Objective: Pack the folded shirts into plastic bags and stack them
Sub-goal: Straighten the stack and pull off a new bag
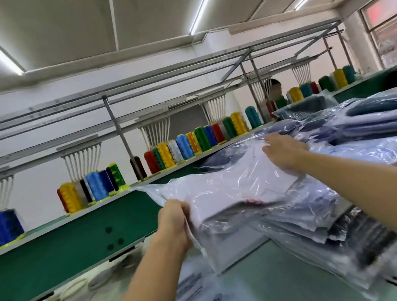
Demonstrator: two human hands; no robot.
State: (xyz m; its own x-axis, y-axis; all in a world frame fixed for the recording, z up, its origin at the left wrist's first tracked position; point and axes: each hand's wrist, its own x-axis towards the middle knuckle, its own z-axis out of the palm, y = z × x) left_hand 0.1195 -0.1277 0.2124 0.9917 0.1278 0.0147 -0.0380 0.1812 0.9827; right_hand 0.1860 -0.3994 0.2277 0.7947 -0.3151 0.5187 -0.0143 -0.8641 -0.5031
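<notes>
Bagged shirt (pixel 239 191): a white folded shirt inside a clear plastic bag, lying on top of the stack of bagged shirts (pixel 338 226), its left end hanging out past the stack's left edge.
Left hand (pixel 175 220): at the stack's left side, fingers curled tight and clamped on the overhanging end of the bag; the shirt runs away from this grip to the right, over the stack.
Right hand (pixel 282 151): over the stack's far side, fingers spread fairly straight and pressing flat on the bag's top, gripping nothing.
Stack: a slumped pile of pale and dark shirts in plastic, on the green table (pixel 281 281).
Thread spools (pixel 191 146): a many-coloured row behind the stack, on the shelf.
Green machine beam (pixel 63 248): left of the stack, below the spools.
</notes>
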